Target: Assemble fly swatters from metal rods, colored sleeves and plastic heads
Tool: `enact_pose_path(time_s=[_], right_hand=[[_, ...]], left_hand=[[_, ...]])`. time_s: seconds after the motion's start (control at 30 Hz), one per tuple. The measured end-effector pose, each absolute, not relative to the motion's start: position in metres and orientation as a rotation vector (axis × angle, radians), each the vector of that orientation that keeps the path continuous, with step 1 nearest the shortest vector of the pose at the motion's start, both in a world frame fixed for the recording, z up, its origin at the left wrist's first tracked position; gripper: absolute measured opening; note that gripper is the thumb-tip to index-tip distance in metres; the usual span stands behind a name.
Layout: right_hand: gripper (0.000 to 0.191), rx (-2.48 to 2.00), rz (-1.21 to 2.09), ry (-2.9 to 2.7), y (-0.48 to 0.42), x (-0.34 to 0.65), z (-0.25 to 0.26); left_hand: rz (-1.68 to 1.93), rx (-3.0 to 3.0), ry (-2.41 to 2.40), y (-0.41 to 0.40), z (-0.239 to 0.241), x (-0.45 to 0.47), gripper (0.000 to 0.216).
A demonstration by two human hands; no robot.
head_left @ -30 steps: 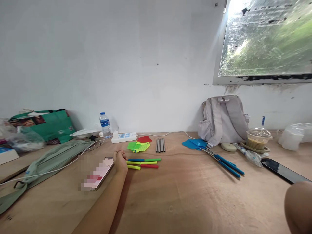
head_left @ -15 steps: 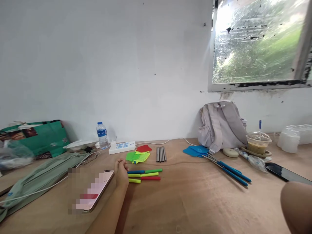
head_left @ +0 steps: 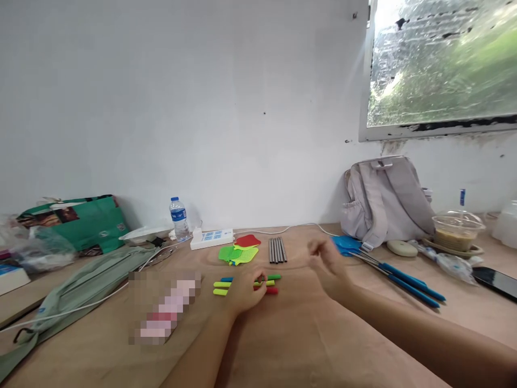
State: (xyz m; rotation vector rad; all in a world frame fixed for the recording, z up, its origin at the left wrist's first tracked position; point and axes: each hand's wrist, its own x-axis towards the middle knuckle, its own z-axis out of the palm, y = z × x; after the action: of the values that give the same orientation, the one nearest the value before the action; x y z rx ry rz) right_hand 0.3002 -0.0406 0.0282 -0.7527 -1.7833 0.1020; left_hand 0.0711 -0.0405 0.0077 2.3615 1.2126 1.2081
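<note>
My left hand (head_left: 244, 291) rests over several coloured plastic handles (head_left: 220, 292), green, yellow, red and blue, lying side by side on the table. Its fingers curl around the handles' right part, thumb and fingertips close together; whether one is gripped is hidden. Above the table, in the middle right, hovers my right hand (head_left: 328, 264), slightly blurred, fingers loosely bent and apart, with nothing visible in it. Between and beyond the hands lies a row of grey metal tubes (head_left: 277, 250). Left of them are flat flyswatter heads (head_left: 238, 253) in red, green and yellow.
Blue flyswatters (head_left: 407, 283) lie on the right, before a grey backpack (head_left: 388, 199). A drink cup (head_left: 456, 234) and a dark phone (head_left: 498, 283) are farther right. Leftward are a pixelated phone (head_left: 167, 315), a power strip (head_left: 212, 238), a water bottle (head_left: 179, 218) and green cloth (head_left: 81, 291).
My left hand has moved right, from beside the phone onto the coloured handles. My right hand has come in from the lower right towards the middle. The view has shifted slightly left.
</note>
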Motion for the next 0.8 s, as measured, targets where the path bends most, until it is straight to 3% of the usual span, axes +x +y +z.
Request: enact_pose_path(time_s=[0.2,0.43,0.8], right_hand=[[0.032,-1.156,0.243,-2.045,-0.006,0.287,-0.025],[0.037,-1.441,0.116,-2.174,0.017,0.269,-0.029],[0.024,-1.673,0.058,-2.128,0.044,0.27,-0.029]], left_hand=[[0.74,2.653,1.286,-0.044,0.009,0.08,0.013],[0.614,2.692,1.327,-0.042,0.006,0.081,0.016],[0.539,2.703,1.17,-0.043,0.007,0.081,0.015]])
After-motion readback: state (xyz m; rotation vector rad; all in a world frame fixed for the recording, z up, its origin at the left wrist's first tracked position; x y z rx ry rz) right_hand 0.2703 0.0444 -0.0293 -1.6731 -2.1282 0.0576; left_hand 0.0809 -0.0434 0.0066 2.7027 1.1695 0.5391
